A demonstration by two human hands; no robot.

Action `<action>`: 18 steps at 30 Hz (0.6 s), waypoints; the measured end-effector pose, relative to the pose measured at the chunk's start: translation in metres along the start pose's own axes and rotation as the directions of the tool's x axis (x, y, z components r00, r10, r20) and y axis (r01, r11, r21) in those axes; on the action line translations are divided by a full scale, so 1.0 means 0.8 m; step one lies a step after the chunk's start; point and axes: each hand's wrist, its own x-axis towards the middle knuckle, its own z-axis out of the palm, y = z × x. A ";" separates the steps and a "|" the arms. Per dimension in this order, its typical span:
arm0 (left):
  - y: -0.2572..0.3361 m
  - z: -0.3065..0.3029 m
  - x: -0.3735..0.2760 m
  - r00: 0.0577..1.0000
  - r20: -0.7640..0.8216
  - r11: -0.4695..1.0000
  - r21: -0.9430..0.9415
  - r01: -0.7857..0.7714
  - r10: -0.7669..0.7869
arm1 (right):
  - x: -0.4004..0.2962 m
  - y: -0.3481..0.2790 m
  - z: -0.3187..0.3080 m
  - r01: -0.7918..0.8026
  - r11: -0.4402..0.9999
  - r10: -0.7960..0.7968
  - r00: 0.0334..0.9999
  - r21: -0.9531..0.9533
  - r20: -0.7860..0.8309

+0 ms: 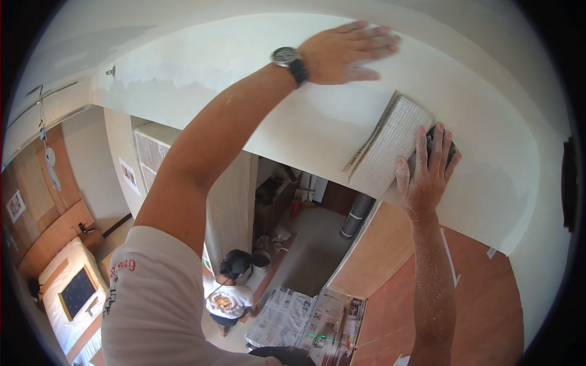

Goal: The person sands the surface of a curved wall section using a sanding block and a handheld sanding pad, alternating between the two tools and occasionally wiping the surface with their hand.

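Observation:
My right hand [425, 178], dusted with pale powder, presses a dark sanding block [432, 146] against the white plastered wall [320, 110] above an opening. A strip of abrasive sheet with printed writing on its edge [389, 142] sticks out from the block's left side, curling away from the wall. Higher up, my left hand [352, 52] lies flat or nearly flat on the same surface, fingers apart and holding nothing. A watch with a dark strap [290, 61] is on that wrist.
Below on the left, another person in a white T-shirt [229, 299] stands on the floor near a bucket [261, 260]. Plastic-covered newspaper [284, 315] and a laser level with green light [322, 339] lie below. Wooden panels [476, 293] stand at the lower right; wires [43, 119] hang at the left.

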 end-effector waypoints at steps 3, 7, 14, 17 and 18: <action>-0.022 -0.018 -0.052 0.994 0.061 0.995 -0.011 0.096 -0.095 | -0.002 0.002 -0.004 -0.005 1.000 0.005 1.000 -0.002 0.006; -0.061 -0.026 -0.127 0.963 0.067 0.963 0.096 0.252 -0.259 | -0.004 0.001 -0.003 -0.009 1.000 0.009 1.000 0.020 0.009; -0.090 -0.019 -0.215 0.817 -0.051 0.815 0.058 0.576 -0.574 | -0.001 -0.004 -0.002 -0.015 1.000 0.015 1.000 0.028 0.013; -0.065 -0.012 -0.201 0.645 -0.071 0.647 -0.001 0.763 -0.761 | -0.001 -0.003 -0.004 -0.019 1.000 0.018 1.000 0.022 0.012; -0.052 -0.008 -0.186 0.567 -0.071 0.569 -0.017 0.822 -0.821 | -0.001 -0.003 -0.005 -0.021 1.000 0.021 1.000 0.021 0.012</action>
